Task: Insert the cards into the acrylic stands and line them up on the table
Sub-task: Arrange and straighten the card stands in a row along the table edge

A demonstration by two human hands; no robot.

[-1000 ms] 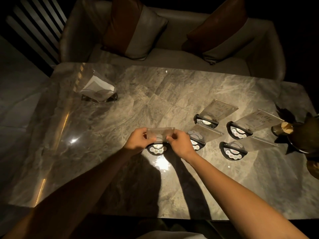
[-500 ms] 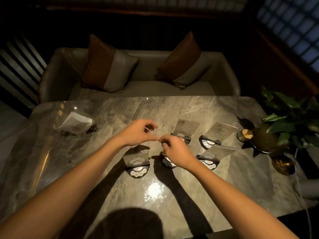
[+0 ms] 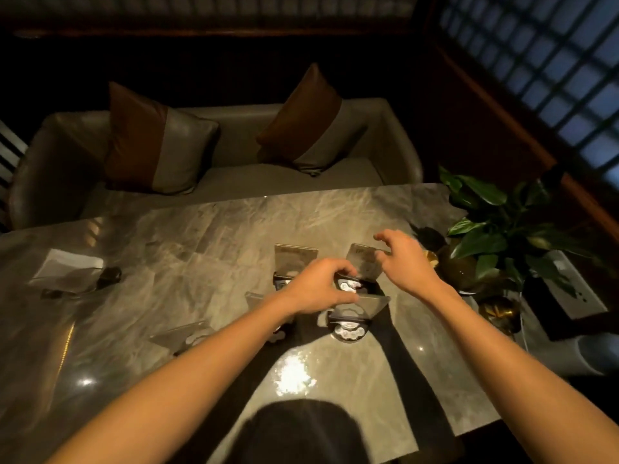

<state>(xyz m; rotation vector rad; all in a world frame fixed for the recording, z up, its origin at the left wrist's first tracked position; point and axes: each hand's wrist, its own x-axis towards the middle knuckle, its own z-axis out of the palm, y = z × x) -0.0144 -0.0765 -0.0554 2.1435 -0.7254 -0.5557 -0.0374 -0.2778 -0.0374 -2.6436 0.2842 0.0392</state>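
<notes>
Several clear acrylic stands with black half-round bases sit on the marble table [image 3: 207, 236]. The far-left stand [image 3: 294, 257] and the far-right stand [image 3: 363, 262] are upright. A nearer stand [image 3: 350, 318] leans, another [image 3: 182, 336] lies to the left, and one [image 3: 253, 298] is mostly hidden by my left forearm. My left hand [image 3: 318, 286] curls around the base of the far-right stand. Over that stand's panel, my right hand [image 3: 402, 259] has its fingers spread. I cannot make out any loose card.
A napkin holder [image 3: 67, 271] stands at the table's left. A leafy plant [image 3: 495, 229] in a round vase [image 3: 459, 267] and a brass bowl [image 3: 499, 309] crowd the right edge. Behind the table is a sofa [image 3: 234, 175] with two cushions.
Both hands have left the near-left stand and moved right and farther away, to the far-right stand. My right hand has opened from a pinch. The view has tilted up.
</notes>
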